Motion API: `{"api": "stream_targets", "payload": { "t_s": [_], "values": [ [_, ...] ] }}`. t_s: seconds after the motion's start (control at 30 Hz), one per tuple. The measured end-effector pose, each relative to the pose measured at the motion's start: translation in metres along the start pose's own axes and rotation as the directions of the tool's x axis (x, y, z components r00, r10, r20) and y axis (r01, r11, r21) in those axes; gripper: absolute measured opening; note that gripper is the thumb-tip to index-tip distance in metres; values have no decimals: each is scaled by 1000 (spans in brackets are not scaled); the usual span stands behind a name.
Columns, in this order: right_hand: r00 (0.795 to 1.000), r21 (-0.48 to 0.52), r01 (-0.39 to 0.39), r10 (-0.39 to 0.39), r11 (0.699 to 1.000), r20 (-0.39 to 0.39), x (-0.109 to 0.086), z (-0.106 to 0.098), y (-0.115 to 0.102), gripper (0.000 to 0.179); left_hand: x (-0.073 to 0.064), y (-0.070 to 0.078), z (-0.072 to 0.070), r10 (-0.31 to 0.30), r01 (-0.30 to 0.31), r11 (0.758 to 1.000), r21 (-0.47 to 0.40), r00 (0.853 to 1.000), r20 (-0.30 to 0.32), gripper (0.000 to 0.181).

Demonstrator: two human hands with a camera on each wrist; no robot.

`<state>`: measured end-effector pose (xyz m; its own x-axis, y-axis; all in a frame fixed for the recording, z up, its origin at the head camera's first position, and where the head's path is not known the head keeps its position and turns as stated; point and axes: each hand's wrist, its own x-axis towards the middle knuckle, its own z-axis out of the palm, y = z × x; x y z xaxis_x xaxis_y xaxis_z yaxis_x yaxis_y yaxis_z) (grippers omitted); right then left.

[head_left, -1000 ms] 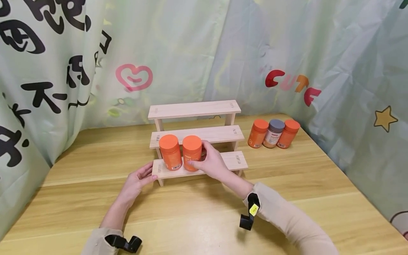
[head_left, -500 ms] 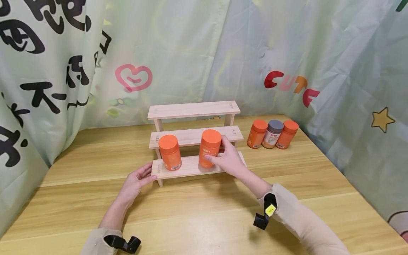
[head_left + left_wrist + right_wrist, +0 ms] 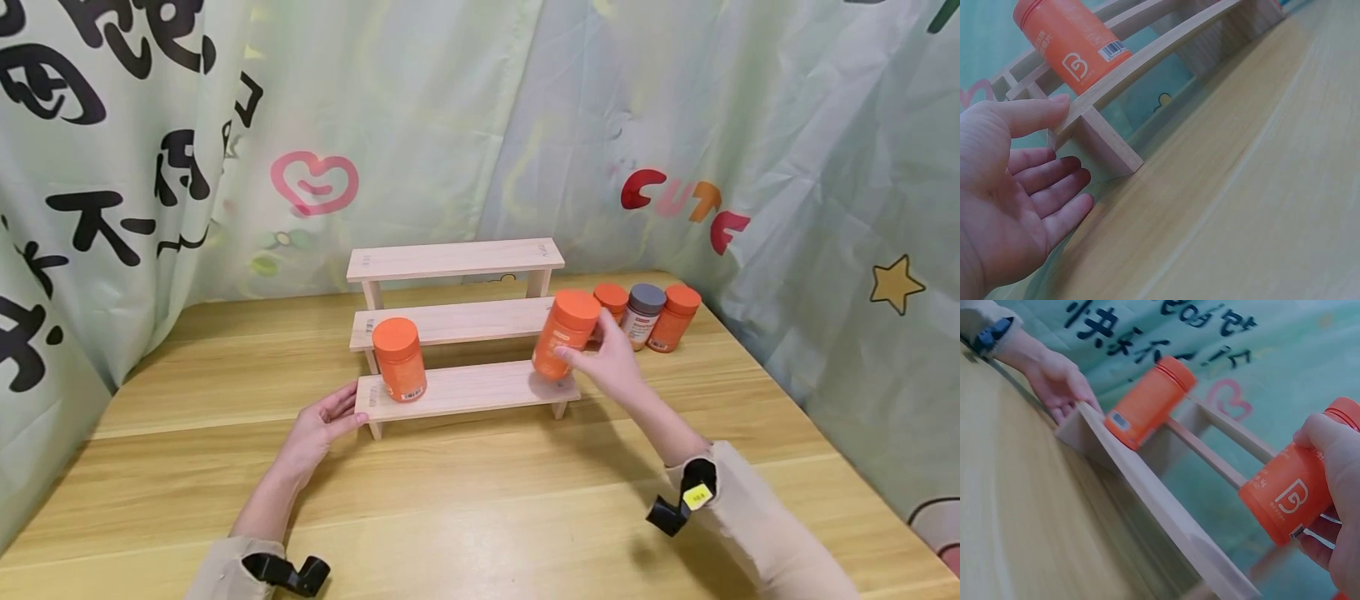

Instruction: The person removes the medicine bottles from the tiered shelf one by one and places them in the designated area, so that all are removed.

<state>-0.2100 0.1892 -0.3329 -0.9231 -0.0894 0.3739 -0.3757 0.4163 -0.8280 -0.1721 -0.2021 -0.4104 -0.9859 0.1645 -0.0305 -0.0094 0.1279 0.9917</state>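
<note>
My right hand (image 3: 611, 362) grips an orange bottle (image 3: 564, 333) with an orange lid, thumb on one side and fingers on the other. Tilted slightly, the bottle hangs over the right end of the bottom step of a three-step wooden display rack (image 3: 472, 390). A second orange bottle (image 3: 400, 362) stands upright near that step's left end. At the rack's left corner my left hand (image 3: 1022, 181) holds the board's end, its thumb on the edge and the index finger against the other side. The remaining left fingers are loosely bent beside the rack's leg.
Right of the rack, two orange-lidded bottles (image 3: 673, 318) (image 3: 611, 298) flank a grey-lidded bottle (image 3: 643, 315) on the wooden table (image 3: 450, 500). The raised bottle partly covers the nearer one. A printed curtain (image 3: 420, 125) hangs behind and at both sides.
My right hand has lifted the orange bottle from beside the other one and carried it right, to the far end of the bottom step. My left hand has stayed at the rack's corner.
</note>
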Motion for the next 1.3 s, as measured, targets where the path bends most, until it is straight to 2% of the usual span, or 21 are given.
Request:
{"api": "stream_targets", "payload": {
  "t_s": [0.27,0.47,0.7,1.0,1.3],
  "values": [
    [996,-44,-23,19,999,-90,2,-40,17,55,1,-1,-2,-11,11,1000,17,1000,2,65],
    [989,-78,-96,86,992,-118,4,-57,33,58,1,-3,-2,-23,23,999,22,1000,-3,67],
    [981,-123,-171,158,978,-112,3,-60,51,59,0,-3,-2,-26,26,999,29,1000,0,67],
    [979,-147,-197,186,969,-84,2,-60,77,60,1,-1,0,-32,32,999,25,999,-4,66],
    [975,-201,-221,210,954,-72,1,-58,87,61,1,-1,0,-32,32,999,15,999,3,66]
  ]
}}
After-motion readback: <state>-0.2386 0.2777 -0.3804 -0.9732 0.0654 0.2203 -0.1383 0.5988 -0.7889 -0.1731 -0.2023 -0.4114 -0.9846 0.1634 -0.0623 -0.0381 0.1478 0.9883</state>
